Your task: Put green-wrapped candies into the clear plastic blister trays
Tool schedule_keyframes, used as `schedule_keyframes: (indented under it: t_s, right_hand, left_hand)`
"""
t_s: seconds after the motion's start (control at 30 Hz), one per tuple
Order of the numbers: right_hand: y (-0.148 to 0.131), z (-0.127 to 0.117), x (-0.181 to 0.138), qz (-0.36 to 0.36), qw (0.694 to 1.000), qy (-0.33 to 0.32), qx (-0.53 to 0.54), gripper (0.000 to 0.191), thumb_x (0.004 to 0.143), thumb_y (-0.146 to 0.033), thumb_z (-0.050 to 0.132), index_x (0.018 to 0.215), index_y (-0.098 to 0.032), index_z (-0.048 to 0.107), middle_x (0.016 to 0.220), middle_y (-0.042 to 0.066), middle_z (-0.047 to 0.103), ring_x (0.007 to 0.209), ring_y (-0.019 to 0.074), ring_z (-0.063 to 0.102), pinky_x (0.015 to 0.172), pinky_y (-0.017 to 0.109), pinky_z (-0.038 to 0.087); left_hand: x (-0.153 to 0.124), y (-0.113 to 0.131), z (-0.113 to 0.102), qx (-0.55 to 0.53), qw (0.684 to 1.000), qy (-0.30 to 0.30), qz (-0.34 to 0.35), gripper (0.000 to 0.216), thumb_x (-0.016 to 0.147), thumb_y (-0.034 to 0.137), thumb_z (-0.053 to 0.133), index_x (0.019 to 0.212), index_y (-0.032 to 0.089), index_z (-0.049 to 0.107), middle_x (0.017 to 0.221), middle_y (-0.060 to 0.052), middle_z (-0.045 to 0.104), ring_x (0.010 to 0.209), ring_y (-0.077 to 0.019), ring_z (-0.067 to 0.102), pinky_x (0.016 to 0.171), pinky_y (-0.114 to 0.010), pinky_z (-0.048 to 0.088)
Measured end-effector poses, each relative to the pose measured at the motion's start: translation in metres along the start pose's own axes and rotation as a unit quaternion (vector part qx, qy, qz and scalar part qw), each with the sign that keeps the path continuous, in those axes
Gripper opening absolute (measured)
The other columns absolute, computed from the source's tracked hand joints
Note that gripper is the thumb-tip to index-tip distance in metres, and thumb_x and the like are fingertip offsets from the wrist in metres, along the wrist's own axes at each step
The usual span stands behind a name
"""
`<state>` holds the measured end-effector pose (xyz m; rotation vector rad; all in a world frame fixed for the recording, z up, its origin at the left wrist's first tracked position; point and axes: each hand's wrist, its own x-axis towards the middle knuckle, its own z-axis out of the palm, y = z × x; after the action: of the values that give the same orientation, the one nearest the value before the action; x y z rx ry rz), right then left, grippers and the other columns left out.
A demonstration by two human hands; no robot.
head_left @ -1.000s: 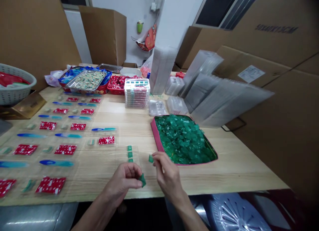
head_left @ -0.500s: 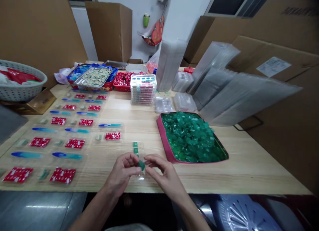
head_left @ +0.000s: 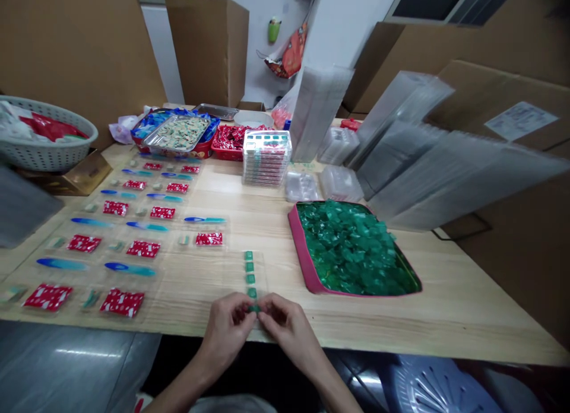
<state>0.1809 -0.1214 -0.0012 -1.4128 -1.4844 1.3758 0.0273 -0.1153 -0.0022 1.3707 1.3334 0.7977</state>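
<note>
My left hand (head_left: 228, 330) and my right hand (head_left: 285, 329) meet at the table's near edge, fingertips pinched together on a small green wrapped candy (head_left: 254, 308). The candy sits at the near end of a clear plastic tray (head_left: 262, 273) that has a row of several green candies (head_left: 249, 268) in its pockets. To the right, a pink-rimmed tray (head_left: 303, 253) is heaped with loose green candies (head_left: 354, 247).
Left of the hands lie rows of clear trays with red packets (head_left: 136, 248) and blue pieces (head_left: 130, 269). A stack of filled trays (head_left: 266, 158) stands behind, with empty clear trays (head_left: 403, 152) leaning at the right. A white basket (head_left: 44, 141) sits far left; cardboard boxes (head_left: 209, 48) surround the table.
Both hands have come together and moved toward the near edge; the green candy once held in my left hand alone is now pinched by both at the clear tray's near end.
</note>
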Motion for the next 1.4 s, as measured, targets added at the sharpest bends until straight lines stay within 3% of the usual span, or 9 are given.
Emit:
schedule_keyframes:
  t_s: [0.33,0.5,0.67,0.77,0.87,1.0,1.07,1.23,1.4]
  right_hand:
    - [0.005,0.006,0.001,-0.070,0.988,0.032,-0.136,0.012,0.078,-0.010,0.052,0.085,-0.018,0.059,0.079,0.002,0.058,0.064,0.0132,0.054,0.061,0.024,0.042]
    - [0.005,0.007,-0.001,-0.124,0.979,0.018,-0.159,0.023,0.084,-0.008,0.044,0.086,-0.020,0.064,0.084,0.004,0.060,0.076,0.0156,0.058,0.069,0.025,0.045]
    - [0.002,0.002,0.000,-0.124,0.977,-0.006,-0.172,0.021,0.086,-0.011,0.046,0.080,-0.019,0.065,0.077,0.003,0.061,0.070,0.0147,0.058,0.064,0.024,0.045]
    - [0.004,-0.012,0.010,-0.139,0.977,0.047,-0.154,0.018,0.087,-0.018,0.047,0.086,-0.018,0.065,0.079,0.004,0.062,0.069,0.0148,0.059,0.061,0.023,0.046]
    - [0.009,-0.026,0.033,-0.170,0.960,0.105,-0.194,0.023,0.084,-0.017,0.047,0.100,-0.018,0.064,0.097,0.009,0.063,0.083,0.0188,0.061,0.068,0.028,0.049]
    - [0.012,-0.030,0.061,-0.172,0.946,0.053,-0.270,0.026,0.079,-0.012,0.046,0.094,-0.019,0.066,0.094,0.009,0.064,0.091,0.0235,0.059,0.081,0.036,0.047]
    - [0.010,-0.028,0.066,-0.155,0.953,0.024,-0.261,0.022,0.081,-0.016,0.046,0.088,-0.019,0.067,0.086,0.008,0.065,0.084,0.0227,0.059,0.077,0.035,0.047]
    - [0.004,-0.033,0.066,-0.076,0.992,0.005,-0.096,0.030,0.086,-0.040,0.050,0.088,-0.018,0.069,0.085,0.009,0.068,0.081,0.0234,0.061,0.072,0.033,0.048]
    - [-0.001,-0.030,0.079,-0.061,0.996,0.033,0.050,0.039,0.075,-0.047,0.065,0.101,-0.018,0.067,0.090,0.008,0.066,0.077,0.0208,0.061,0.066,0.029,0.049]
  left_hand:
    - [0.000,-0.002,0.003,0.156,0.986,0.013,0.060,0.015,0.072,0.007,0.053,0.075,0.017,0.063,0.074,-0.002,0.059,0.068,-0.0153,0.057,0.062,-0.026,0.042]
    - [-0.004,-0.011,0.007,0.211,0.966,0.007,0.150,0.024,0.084,0.008,0.040,0.074,0.017,0.060,0.075,-0.004,0.058,0.068,-0.0156,0.057,0.063,-0.027,0.045]
    - [-0.014,-0.014,0.004,0.288,0.935,-0.015,0.207,0.025,0.082,0.009,0.043,0.102,0.015,0.056,0.097,-0.010,0.059,0.088,-0.0213,0.057,0.076,-0.035,0.051]
    - [-0.022,-0.018,0.000,0.347,0.904,-0.019,0.249,0.043,0.072,0.011,0.054,0.115,0.014,0.049,0.108,-0.013,0.057,0.095,-0.0260,0.055,0.080,-0.041,0.051]
    - [-0.026,-0.029,0.000,0.411,0.854,-0.007,0.319,0.036,0.067,0.015,0.057,0.103,0.013,0.054,0.093,-0.012,0.060,0.080,-0.0264,0.056,0.068,-0.042,0.052]
    - [-0.025,-0.044,-0.003,0.458,0.764,0.093,0.445,0.019,0.071,0.005,0.044,0.081,0.015,0.058,0.063,-0.006,0.056,0.057,-0.0196,0.053,0.053,-0.032,0.049]
    - [-0.023,-0.045,-0.009,0.449,0.745,0.115,0.479,0.023,0.075,0.004,0.040,0.081,0.015,0.059,0.059,-0.006,0.058,0.054,-0.0181,0.055,0.050,-0.029,0.048]
    - [-0.021,-0.023,-0.042,0.348,0.796,0.151,0.472,0.032,0.080,0.013,0.046,0.109,0.013,0.059,0.079,-0.012,0.071,0.071,-0.0216,0.066,0.063,-0.031,0.055]
    - [-0.002,0.012,-0.085,0.177,0.925,0.187,0.279,0.022,0.079,0.014,0.055,0.098,0.016,0.066,0.084,-0.009,0.071,0.071,-0.0166,0.065,0.064,-0.026,0.054]
